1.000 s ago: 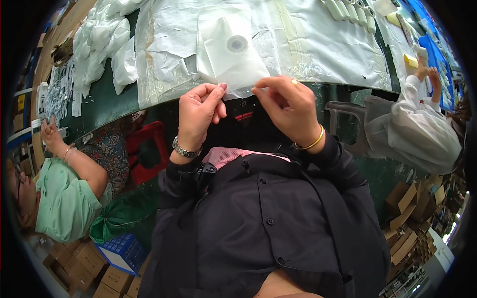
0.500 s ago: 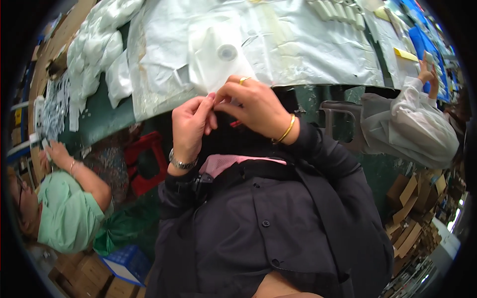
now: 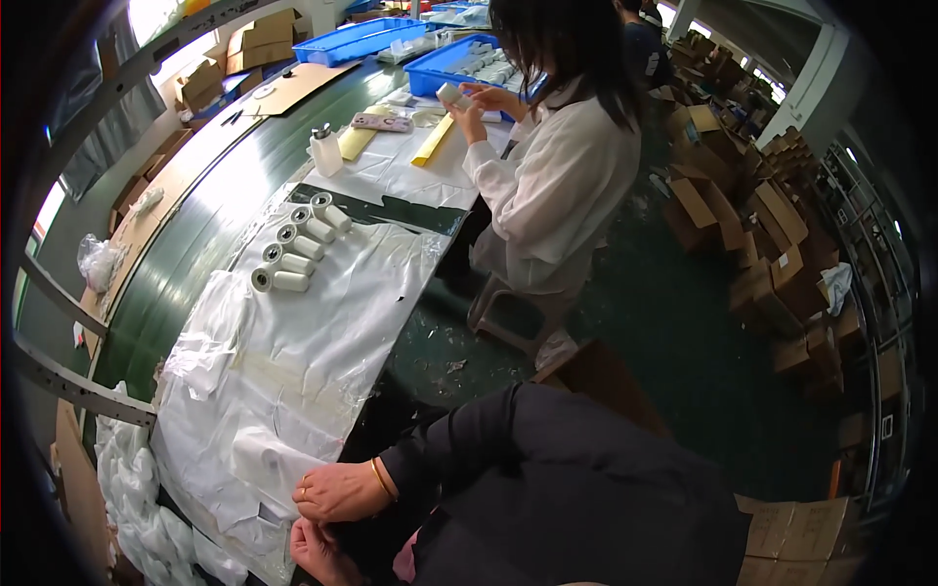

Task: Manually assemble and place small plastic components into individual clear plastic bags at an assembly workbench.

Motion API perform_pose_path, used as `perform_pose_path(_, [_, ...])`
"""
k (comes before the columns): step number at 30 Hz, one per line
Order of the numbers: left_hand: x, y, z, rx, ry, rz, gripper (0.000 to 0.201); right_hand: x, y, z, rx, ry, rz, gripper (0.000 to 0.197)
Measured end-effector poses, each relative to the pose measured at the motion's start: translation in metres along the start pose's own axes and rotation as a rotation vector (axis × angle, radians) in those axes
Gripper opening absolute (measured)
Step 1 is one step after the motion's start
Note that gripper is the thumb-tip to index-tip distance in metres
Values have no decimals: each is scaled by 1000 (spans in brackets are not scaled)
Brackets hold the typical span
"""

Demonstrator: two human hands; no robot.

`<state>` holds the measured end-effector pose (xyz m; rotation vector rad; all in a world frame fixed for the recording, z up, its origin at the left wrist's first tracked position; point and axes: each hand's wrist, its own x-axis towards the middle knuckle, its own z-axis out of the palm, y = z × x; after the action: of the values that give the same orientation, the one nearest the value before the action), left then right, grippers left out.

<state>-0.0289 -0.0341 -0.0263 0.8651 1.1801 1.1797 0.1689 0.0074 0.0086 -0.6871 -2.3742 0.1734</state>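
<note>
My right hand point(image 3: 342, 491), with a gold bracelet and rings, is at the near edge of the table, its fingers bent and pressed together. Just below it, my left hand point(image 3: 320, 555) is closed too, thumb against curled fingers. If a small thing is between the fingertips, it is too small to make out. By my hands, a translucent white bag point(image 3: 256, 455) lies on the white plastic sheet point(image 3: 322, 342). A grey ring shows faintly through it. Farther along the sheet several white cylinders point(image 3: 283, 281) with dark round ends lie in a row.
A person in a white shirt point(image 3: 552, 186) handles a small white item on the right of the table. Beyond are blue crates point(image 3: 445, 73), a white bottle point(image 3: 325, 154) and yellow strips point(image 3: 433, 142). A stool point(image 3: 508, 317) and cardboard boxes point(image 3: 782, 264) stand right; white bags point(image 3: 127, 479) bunch left.
The view has swung far to the right, bringing the table's length and the co-worker into sight. My hands now appear lower left, still close together with fingers pinched. The bag remains on the sheet.
</note>
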Motion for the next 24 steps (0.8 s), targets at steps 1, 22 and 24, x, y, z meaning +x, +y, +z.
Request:
perform_pose_path(1, [3,-2,-3,-5,-9,6,30,0,0,-4,51,-7,-25,21])
perform_pose_path(22, [-34,49,-10,143,-4,-180,16,-82,46,-107,-230,294,426,21])
perform_pose_path(24, [-41,50,-21,170,-26,-196,16,-90,43,-90,-44,193,490,32])
